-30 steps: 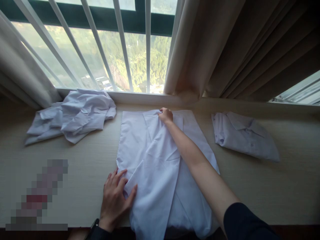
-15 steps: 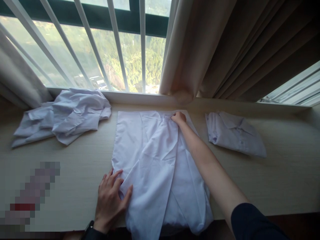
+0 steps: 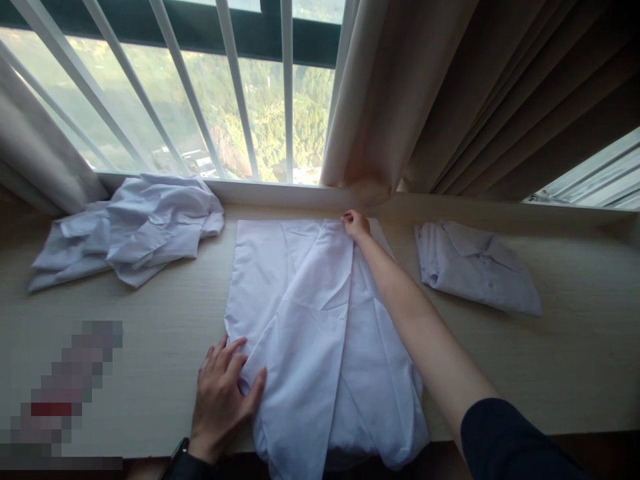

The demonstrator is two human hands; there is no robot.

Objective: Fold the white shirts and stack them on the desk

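While hands pin white shirt (image 3: 310, 320), crumpled shirts (image 3: 130, 227) left, folded shirt (image 3: 475, 267) right

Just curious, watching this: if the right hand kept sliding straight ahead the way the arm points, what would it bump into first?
The right hand is at the far edge of the spread white shirt. Straight on, it would probably meet the window ledge first, near the foot of the beige curtain; depth is hard to judge.

The white shirt (image 3: 310, 320) under the fingers (image 3: 235, 363) of the left hand (image 3: 220, 400) is thin, soft cloth, matt, with small creases. The table (image 3: 575, 360) beside those fingers is pale wood with a fine grain, smooth and dull. Past the right hand (image 3: 356, 225), the curtain (image 3: 450, 100) is thick beige cloth, and the window bars (image 3: 286, 87) look like smooth white painted metal.
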